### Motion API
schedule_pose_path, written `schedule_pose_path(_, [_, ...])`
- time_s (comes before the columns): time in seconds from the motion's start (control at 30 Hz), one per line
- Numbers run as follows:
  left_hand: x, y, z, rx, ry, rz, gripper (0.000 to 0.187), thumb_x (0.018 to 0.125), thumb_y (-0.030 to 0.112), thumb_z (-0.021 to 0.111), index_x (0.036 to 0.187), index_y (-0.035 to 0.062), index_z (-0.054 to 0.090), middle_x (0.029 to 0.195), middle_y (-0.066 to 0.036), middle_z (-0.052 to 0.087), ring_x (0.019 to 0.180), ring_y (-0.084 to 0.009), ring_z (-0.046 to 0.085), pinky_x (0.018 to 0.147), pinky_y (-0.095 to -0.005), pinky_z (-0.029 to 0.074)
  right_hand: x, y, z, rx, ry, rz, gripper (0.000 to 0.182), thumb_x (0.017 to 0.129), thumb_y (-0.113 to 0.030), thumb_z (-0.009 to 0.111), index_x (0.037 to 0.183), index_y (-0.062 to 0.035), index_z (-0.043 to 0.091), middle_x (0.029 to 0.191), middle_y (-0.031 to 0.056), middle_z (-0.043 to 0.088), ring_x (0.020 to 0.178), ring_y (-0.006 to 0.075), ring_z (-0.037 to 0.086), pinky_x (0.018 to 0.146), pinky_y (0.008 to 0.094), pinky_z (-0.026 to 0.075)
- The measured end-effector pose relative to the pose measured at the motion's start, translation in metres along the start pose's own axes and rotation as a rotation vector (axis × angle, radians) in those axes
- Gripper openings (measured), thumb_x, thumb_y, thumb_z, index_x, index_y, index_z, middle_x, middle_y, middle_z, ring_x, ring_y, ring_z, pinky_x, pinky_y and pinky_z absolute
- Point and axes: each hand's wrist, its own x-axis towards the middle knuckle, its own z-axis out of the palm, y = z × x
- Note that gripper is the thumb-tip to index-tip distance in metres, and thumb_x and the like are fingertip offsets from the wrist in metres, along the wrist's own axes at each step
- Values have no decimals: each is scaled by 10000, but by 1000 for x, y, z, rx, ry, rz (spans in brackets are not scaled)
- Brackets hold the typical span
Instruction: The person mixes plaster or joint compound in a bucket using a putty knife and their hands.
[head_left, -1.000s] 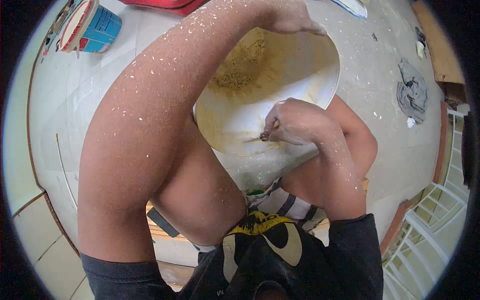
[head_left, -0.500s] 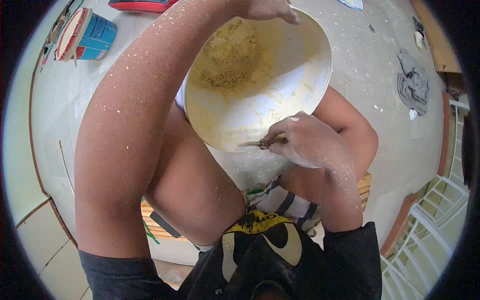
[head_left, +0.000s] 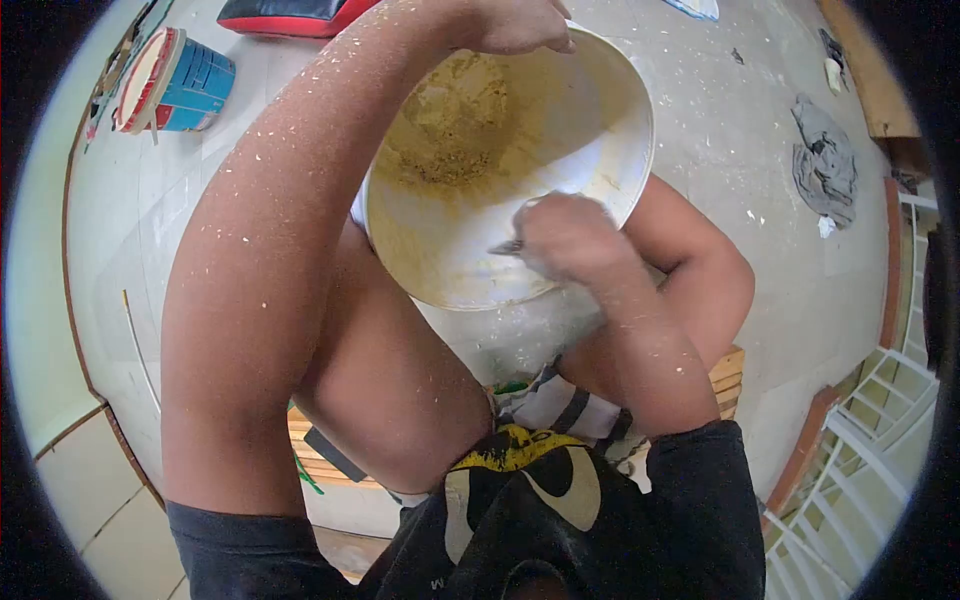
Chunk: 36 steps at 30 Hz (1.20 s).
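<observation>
A white bucket (head_left: 600, 105) leans between my knees with its mouth tilted towards me. Yellowish residue coats its inner wall, and brown crumbly bits lie deeper inside. My left hand (head_left: 525, 28) reaches over to the far side and grips the rim. Inside the near part of the mouth, my right hand (head_left: 568, 235) is closed, blurred by motion, around a small scraper (head_left: 506, 248). Its short metal blade points left, close to the bucket's inner wall; whether it touches cannot be made out. The handle is hidden in my fist.
On the floor at the upper left lies a blue paint bucket (head_left: 195, 85) beside a red and black cushion-like object (head_left: 295, 15). A grey cloth (head_left: 825, 165) lies to the right, near a white metal railing (head_left: 870, 430). Beneath me is a slatted wooden seat (head_left: 728, 385).
My right hand has moved up and left from the near rim into the bucket's mouth with the scraper. The bucket has shifted slightly left and down, with my left hand still on its rim.
</observation>
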Motion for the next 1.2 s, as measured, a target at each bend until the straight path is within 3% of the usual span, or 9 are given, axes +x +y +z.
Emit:
schedule_pose_path(0.17, [-3, 1, 1, 129, 21, 20, 497, 856, 341, 568, 1212, -3, 617, 1163, -258, 627, 1105, -381, 592, 964, -415, 448, 23, -3, 8, 7, -2, -12, 252, 832, -268, 580, 814, -53, 711, 873, 189, 691, 844, 381, 669, 744, 488, 531])
schedule_pose_path(0.23, [2, -2, 3, 123, 19, 38, 499, 859, 336, 560, 1209, -15, 614, 1165, -261, 625, 1108, -383, 591, 970, -414, 445, 49, -4, 38, 61, 244, -34, 225, 800, -205, 572, 841, -54, 734, 913, 180, 704, 849, 336, 690, 755, 464, 542])
schedule_pose_path(0.3, [9, -8, 7, 123, 12, 60, 501, 862, 332, 552, 1207, -27, 611, 1168, -265, 622, 1112, -384, 589, 977, -413, 443, 64, -4, 39, 101, 288, 47, 223, 778, -185, 561, 827, -53, 734, 910, 181, 703, 843, 356, 684, 756, 467, 540])
schedule_pose_path(0.5, [7, -12, 6, 200, -65, 192, 471, 859, 298, 538, 1184, -33, 621, 1151, -273, 624, 1077, -391, 604, 949, -414, 464, 81, -7, 19, 50, 58, -81, 232, 779, -161, 538, 808, -33, 729, 878, 213, 694, 834, 396, 674, 758, 477, 541])
schedule_pose_path(0.6, [12, -12, 13, 69, 79, 36, 438, 864, 276, 530, 1153, -36, 633, 1121, -278, 632, 1057, -392, 611, 930, -418, 474, 110, -2, 52, 100, 157, -102, 284, 813, -216, 554, 972, -53, 726, 1027, 224, 681, 975, 392, 653, 862, 467, 519])
schedule_pose_path(0.77, [15, -14, 9, 283, -37, 232, 418, 869, 252, 502, 1136, -39, 640, 1089, -279, 642, 1036, -402, 619, 925, -421, 476, 124, -8, 42, 132, 13, -12, 288, 795, -205, 576, 979, -33, 718, 1043, 230, 676, 980, 377, 656, 852, 453, 520])
schedule_pose_path(0.87, [1, -3, 6, 55, 44, 60, 415, 863, 253, 503, 1125, -33, 648, 1077, -279, 644, 1018, -407, 625, 915, -423, 480, 125, 0, 28, 137, -61, 62, 293, 784, -198, 590, 982, -21, 713, 1053, 234, 673, 982, 368, 658, 846, 445, 520])
schedule_pose_path(0.97, [15, -15, 15, 212, 42, 155, 431, 861, 271, 518, 1130, -41, 645, 1095, -288, 637, 1040, -404, 619, 926, -421, 474, 140, -2, 22, 151, -142, 108, 299, 773, -191, 603, 986, -9, 708, 1062, 238, 669, 985, 359, 660, 840, 436, 520])
schedule_pose_path(1.2, [4, -5, 2, 59, -9, 112, 451, 869, 288, 530, 1133, -61, 636, 1102, -296, 633, 1052, -405, 613, 936, -421, 467, 146, 7, 10, 112, -59, 62, 286, 739, -171, 646, 972, -22, 718, 1050, 227, 678, 982, 333, 663, 832, 430, 517])
